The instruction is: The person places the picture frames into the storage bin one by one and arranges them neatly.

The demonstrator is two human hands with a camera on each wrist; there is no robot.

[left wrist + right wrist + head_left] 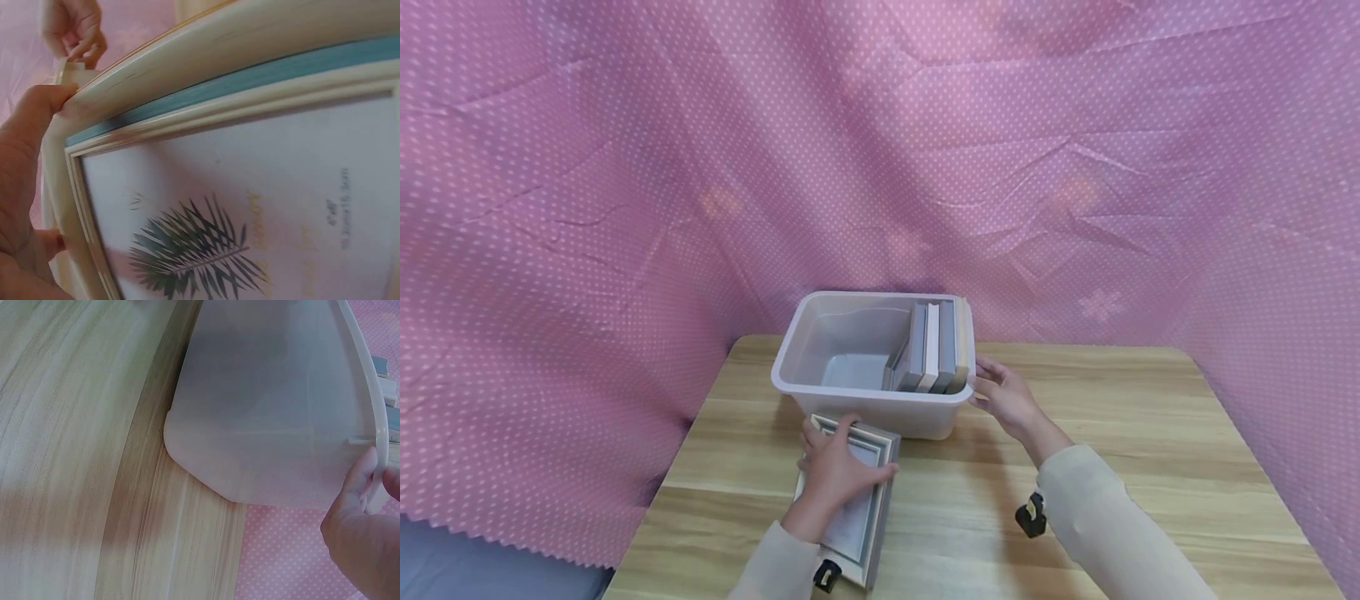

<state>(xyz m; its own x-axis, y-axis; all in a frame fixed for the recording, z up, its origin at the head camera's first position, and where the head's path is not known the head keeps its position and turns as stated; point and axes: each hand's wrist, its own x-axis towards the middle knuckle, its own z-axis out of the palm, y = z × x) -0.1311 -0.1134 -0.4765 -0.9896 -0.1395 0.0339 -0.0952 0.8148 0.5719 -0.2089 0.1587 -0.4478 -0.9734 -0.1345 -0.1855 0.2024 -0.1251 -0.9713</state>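
Observation:
A picture frame (868, 537) with a cream and blue-grey border lies in front of the bin. My left hand (835, 475) grips it across its width, thumb at the right edge. In the left wrist view, the frame (187, 159) shows a printed palm leaf behind its pane, and the left hand (22, 187) holds its edge. The pale plastic bin (880, 410) stands on the table behind. At its front right corner, my right hand (1011, 404) holds the rim; the right wrist view shows the right hand (369, 534) pinching the bin (262, 406) there.
Several frames (931, 346) stand on edge along the bin's right side, in grey, white and tan. Under everything is a wood-grain table (1127, 417) with rounded back corners. A pink dotted cloth (880, 150) hangs behind and at both sides.

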